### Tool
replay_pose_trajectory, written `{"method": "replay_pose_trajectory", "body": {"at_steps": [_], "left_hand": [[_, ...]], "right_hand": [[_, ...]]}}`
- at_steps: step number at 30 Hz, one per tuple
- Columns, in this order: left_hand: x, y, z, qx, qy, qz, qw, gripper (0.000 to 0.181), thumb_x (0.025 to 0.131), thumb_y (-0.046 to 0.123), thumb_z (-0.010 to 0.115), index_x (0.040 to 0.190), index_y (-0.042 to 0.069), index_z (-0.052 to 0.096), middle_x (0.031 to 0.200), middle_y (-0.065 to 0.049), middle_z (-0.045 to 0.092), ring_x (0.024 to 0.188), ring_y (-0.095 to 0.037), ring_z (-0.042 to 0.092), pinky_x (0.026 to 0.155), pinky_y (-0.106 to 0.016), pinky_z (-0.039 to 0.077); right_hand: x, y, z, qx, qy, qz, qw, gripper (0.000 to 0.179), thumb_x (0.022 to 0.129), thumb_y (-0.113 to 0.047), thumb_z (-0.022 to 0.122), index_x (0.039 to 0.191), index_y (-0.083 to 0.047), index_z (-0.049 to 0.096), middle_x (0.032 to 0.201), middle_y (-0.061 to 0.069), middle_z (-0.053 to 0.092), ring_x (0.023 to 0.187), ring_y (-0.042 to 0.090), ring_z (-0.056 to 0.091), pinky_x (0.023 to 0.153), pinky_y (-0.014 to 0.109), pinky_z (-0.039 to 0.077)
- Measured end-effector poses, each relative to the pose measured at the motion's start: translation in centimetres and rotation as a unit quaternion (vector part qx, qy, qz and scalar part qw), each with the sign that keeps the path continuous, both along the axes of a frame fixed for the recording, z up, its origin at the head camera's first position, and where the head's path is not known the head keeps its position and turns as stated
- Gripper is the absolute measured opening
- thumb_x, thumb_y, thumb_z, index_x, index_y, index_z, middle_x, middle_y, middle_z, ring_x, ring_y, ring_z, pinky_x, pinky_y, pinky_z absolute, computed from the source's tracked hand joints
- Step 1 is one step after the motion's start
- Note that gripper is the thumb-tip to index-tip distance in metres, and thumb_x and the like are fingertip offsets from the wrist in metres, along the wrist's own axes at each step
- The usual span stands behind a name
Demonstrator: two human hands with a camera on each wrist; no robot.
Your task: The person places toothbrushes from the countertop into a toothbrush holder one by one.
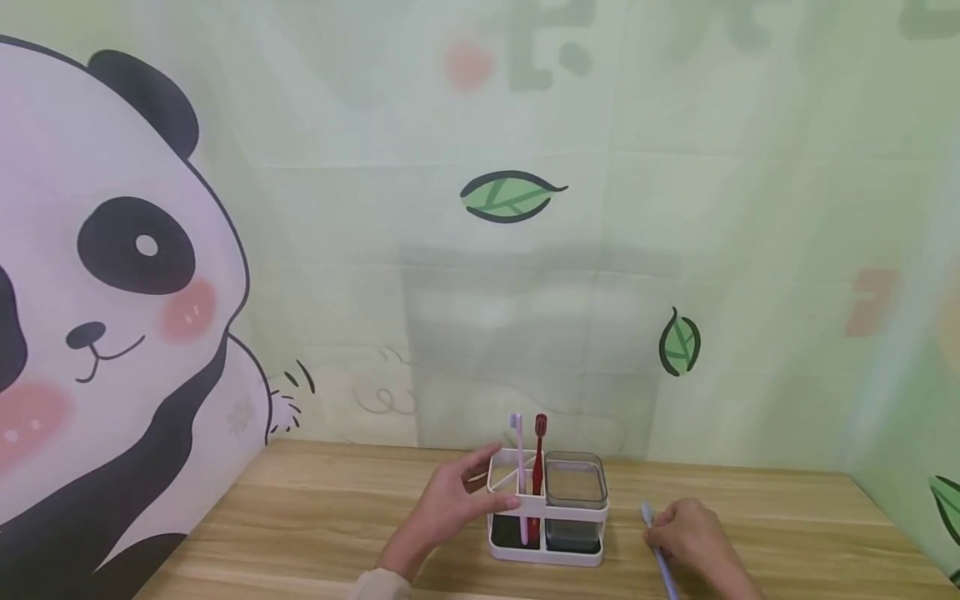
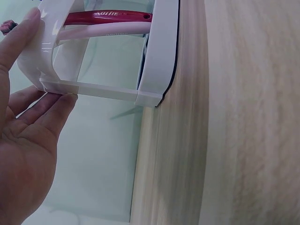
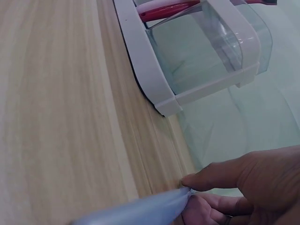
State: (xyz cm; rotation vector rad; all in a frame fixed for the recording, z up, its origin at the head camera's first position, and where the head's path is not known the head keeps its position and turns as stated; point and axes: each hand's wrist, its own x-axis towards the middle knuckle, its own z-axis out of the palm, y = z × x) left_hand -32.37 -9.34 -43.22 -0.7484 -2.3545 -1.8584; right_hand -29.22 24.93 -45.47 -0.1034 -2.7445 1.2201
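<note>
A white toothbrush holder point(image 1: 513, 553) stands upright on the table. My left hand point(image 1: 448, 500) grips its left side, thumb across the front of the upper frame and fingers behind. Two toothbrushes lean upright in the left part, heads up: a pink toothbrush point(image 1: 521, 475) and a red toothbrush point(image 1: 539, 454). A clear square cup point(image 1: 576, 503) fills the right part. To the right of the holder, my right hand point(image 1: 697, 537) pinches a light blue toothbrush point(image 1: 666, 577) between thumb and fingers. In the right wrist view its handle point(image 3: 140, 212) points toward the lower left.
The wood-grain table point(image 1: 300, 517) ends at a pale green cloth backdrop point(image 1: 337, 250) close behind the holder. A large panda print point(image 1: 172, 375) covers the cloth at the left, and leaf prints point(image 1: 510, 197) show on the back.
</note>
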Motion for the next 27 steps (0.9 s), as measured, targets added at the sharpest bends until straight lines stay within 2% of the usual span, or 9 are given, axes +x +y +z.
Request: {"method": "replay_pose_trajectory", "body": {"at_steps": [5,12,23,27], "left_hand": [[-0.1,0.0,0.0,0.0,0.001,-0.001,1.0,0.081,0.086,0.022,0.092,0.153,-0.003,0.053,0.152,-0.029,0.053,0.133,-0.047,0.058,0.109,-0.049,0.053],[-0.2,0.0,-0.1,-0.001,0.004,-0.004,1.0,0.081,0.086,0.02,0.092,0.153,-0.004,0.052,0.15,-0.03,0.055,0.132,-0.047,0.059,0.108,-0.048,0.053],[0.0,0.1,-0.1,0.0,0.001,-0.003,1.0,0.081,0.086,0.019,0.091,0.153,-0.005,0.052,0.148,-0.031,0.056,0.132,-0.048,0.058,0.107,-0.049,0.054],[-0.1,0.1,-0.1,0.001,0.001,-0.001,1.0,0.081,0.087,0.02,0.091,0.153,-0.004,0.052,0.148,-0.03,0.056,0.132,-0.047,0.059,0.108,-0.049,0.054]], "right_hand": [[0.0,0.3,0.1,-0.017,-0.012,-0.002,0.9998,0.002,0.072,0.001,0.067,0.071,-0.001,0.068,0.059,0.002,0.06,0.053,0.015,0.056,0.047,0.022,0.049],[-0.1,0.5,0.6,-0.07,-0.042,0.003,0.9967,0.011,0.081,0.0,0.069,0.087,0.007,0.073,0.071,0.006,0.064,0.066,0.02,0.06,0.058,0.028,0.055],[0.1,0.5,3.1,-0.151,-0.005,0.033,0.988,0.017,0.091,0.003,0.066,0.101,0.017,0.069,0.082,0.009,0.071,0.075,0.022,0.068,0.068,0.036,0.066],[0.2,0.4,4.2,-0.182,-0.004,0.026,0.9829,0.018,0.094,0.002,0.067,0.106,0.015,0.069,0.088,0.012,0.073,0.078,0.024,0.071,0.072,0.037,0.067]]}}
